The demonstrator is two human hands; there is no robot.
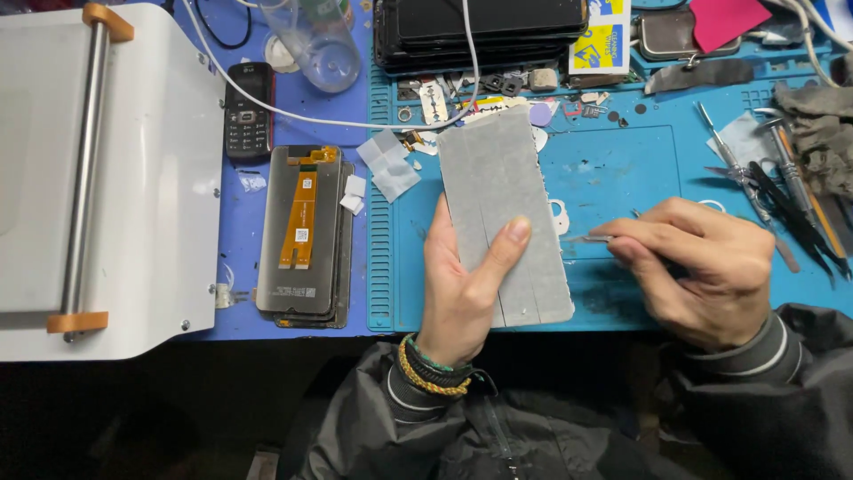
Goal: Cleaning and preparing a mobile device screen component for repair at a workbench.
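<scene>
My left hand [462, 280] holds a flat grey rectangular panel [498, 187] from below, thumb pressed on its face. The panel lies tilted above the blue work mat [613, 178]. My right hand [702, 267] is closed on a thin metal tool [591, 237] whose tip reaches the panel's right edge. Both wrists wear dark jacket sleeves, and the left one also has braided bands.
A stack of phone screens with an orange flex cable [304, 236] lies left of the mat. A white machine with a metal roller [84, 169] fills the left side. An old black keypad phone [248, 108], a clear cup [322, 49], a white cable, and tweezers and tools [782, 191] at right.
</scene>
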